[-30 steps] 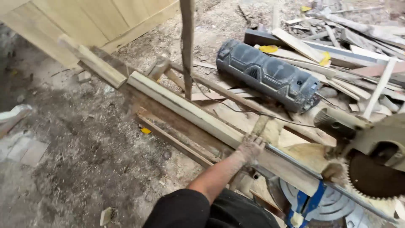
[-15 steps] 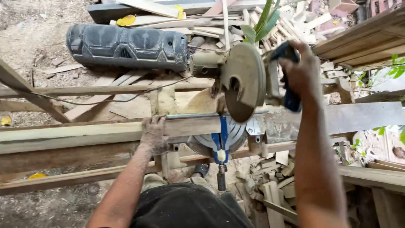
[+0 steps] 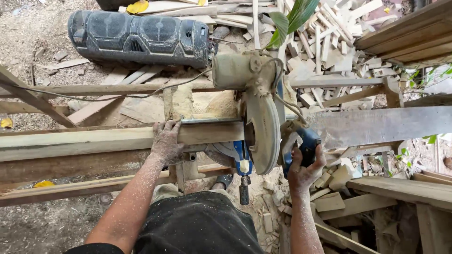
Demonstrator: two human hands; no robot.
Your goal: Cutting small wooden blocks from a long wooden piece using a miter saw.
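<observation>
While your left hand (image 3: 165,140) presses flat, fingers spread, on the long wooden strip (image 3: 94,139) to pin it against the saw's fence, your right hand (image 3: 303,165) is clamped on the blue handle (image 3: 306,143), blade guard (image 3: 262,134) over the strip.

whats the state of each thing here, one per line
dusty mitre saw with round blade guard: head lowered onto the plank
long pale wooden plank: lying across the saw bed, pinned down
left hand: flat on the plank, coated in sawdust
right hand: closed in a grip on the blue saw handle
black ribbed portable speaker: lying on its side, dusty
pile of pale wood offcuts: loose, scattered
</observation>
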